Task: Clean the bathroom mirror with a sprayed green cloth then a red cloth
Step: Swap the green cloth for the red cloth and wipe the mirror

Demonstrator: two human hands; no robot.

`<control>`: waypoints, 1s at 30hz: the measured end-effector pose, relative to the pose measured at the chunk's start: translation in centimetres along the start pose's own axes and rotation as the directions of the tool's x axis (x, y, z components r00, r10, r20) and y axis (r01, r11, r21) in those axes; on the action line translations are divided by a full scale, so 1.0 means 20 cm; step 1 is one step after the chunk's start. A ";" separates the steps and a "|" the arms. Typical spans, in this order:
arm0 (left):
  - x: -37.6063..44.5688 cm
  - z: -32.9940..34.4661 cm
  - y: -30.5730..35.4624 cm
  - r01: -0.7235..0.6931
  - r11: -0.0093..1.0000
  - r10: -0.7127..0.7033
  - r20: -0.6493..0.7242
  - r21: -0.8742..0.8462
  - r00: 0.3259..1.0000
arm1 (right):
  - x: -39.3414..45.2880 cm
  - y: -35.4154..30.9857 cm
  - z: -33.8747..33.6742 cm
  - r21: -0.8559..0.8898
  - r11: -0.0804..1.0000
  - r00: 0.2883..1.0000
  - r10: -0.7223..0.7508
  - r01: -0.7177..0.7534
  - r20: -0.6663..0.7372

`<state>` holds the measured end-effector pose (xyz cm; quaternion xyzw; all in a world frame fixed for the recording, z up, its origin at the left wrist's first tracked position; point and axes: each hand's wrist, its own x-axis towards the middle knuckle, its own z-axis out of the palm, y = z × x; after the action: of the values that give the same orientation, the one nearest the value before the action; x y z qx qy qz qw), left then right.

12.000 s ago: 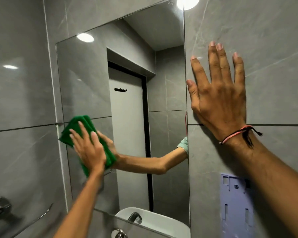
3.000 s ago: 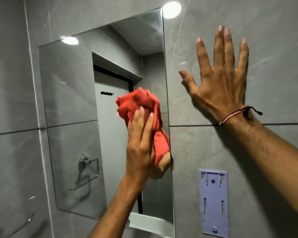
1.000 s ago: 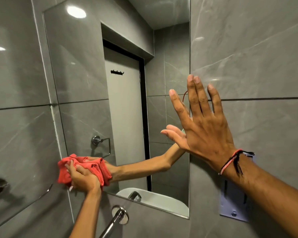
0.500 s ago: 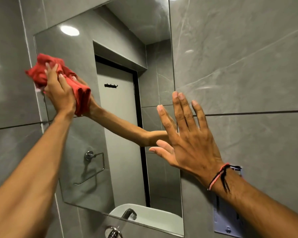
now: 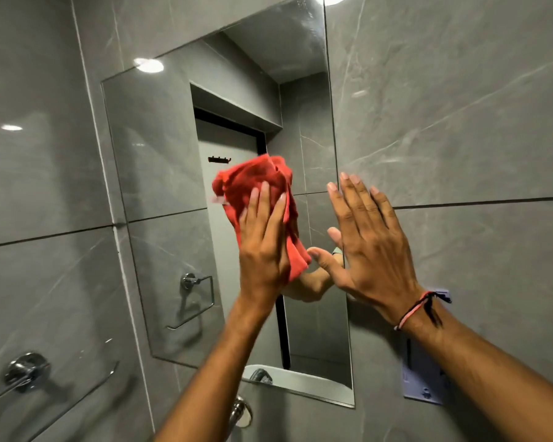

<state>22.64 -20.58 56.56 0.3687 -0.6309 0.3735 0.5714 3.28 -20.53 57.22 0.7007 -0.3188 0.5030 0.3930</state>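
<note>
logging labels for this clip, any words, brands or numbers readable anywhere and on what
None can be read.
Purple wall bracket: small moulded marks, too small and blurred to read.
Red cloth, mirror, wall tiles and wrist bracelet: no text visible.

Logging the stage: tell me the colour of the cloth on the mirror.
Red cloth, head view.
</note>
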 end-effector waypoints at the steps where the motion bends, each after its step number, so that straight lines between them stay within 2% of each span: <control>1: -0.07 0.00 -0.01 0.045 0.999 -0.045 -0.006 -0.005 0.999 | -0.01 0.01 0.00 0.002 1.000 1.000 0.005 -0.005 0.007; 3: -0.16 -0.04 -0.11 0.219 0.975 -0.220 -0.063 -0.017 0.973 | -0.02 0.03 -0.01 -0.010 1.000 1.000 0.002 -0.002 0.023; 4: -0.19 -0.07 -0.17 0.353 0.935 -0.356 -0.112 -0.042 0.928 | -0.03 0.05 -0.02 -0.022 1.000 0.999 -0.002 0.003 0.034; 6: -0.24 -0.14 -0.30 0.582 0.808 -0.588 -0.209 -0.097 0.782 | -0.05 0.07 -0.03 -0.030 1.000 0.999 -0.008 0.010 0.048; 7: -0.27 -0.16 -0.35 0.651 0.750 -0.657 -0.239 -0.113 0.715 | -0.05 0.07 -0.03 -0.035 0.999 0.998 -0.012 0.014 0.055; 9: -0.32 -0.19 -0.39 0.716 0.686 -0.719 -0.274 -0.128 0.639 | -0.05 0.06 -0.03 -0.034 0.999 0.998 -0.007 0.009 0.060; 12: -0.29 -0.15 -0.32 0.723 0.670 -0.731 -0.328 -0.171 0.599 | -0.04 0.05 -0.02 -0.014 1.000 0.998 0.017 -0.017 0.053; 13: -0.27 -0.12 -0.26 0.697 0.693 -0.712 -0.327 -0.185 0.621 | -0.05 0.04 -0.03 -0.007 1.000 0.999 0.020 -0.019 0.050; 14: -0.24 -0.08 -0.19 0.646 0.740 -0.668 -0.315 -0.188 0.674 | -0.05 0.05 -0.03 0.002 1.000 0.999 0.016 -0.016 0.048; 17: -0.21 0.03 0.02 0.393 0.915 -0.402 -0.203 -0.084 0.893 | -0.05 0.08 -0.07 0.057 0.998 1.000 0.000 -0.001 0.021; 19: -0.24 0.07 0.12 0.245 0.968 -0.249 -0.095 -0.047 0.964 | -0.05 0.10 -0.11 0.105 0.994 1.000 0.027 -0.026 -0.007; 22: -0.39 0.09 0.22 0.076 0.997 -0.076 0.005 -0.031 0.997 | -0.05 0.13 -0.16 0.153 0.987 0.998 0.050 -0.045 -0.029; 24: -0.51 0.10 0.29 0.021 0.999 -0.018 0.068 -0.048 0.998 | -0.07 0.13 -0.17 0.169 0.985 0.999 0.038 -0.034 -0.021; 27: -0.61 0.08 0.33 0.020 0.993 -0.005 0.135 -0.115 0.991 | -0.07 0.08 -0.18 0.196 0.980 0.999 -0.033 0.028 0.022; 30: -0.60 0.03 0.32 0.137 0.959 -0.116 0.097 -0.250 0.989 | -0.06 0.02 -0.20 0.253 0.967 0.990 -0.016 -0.021 0.143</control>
<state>17.61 -17.87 44.19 0.3463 -0.6719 0.2363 0.6106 0.78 -17.24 56.96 0.7794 -0.2803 0.4881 0.2754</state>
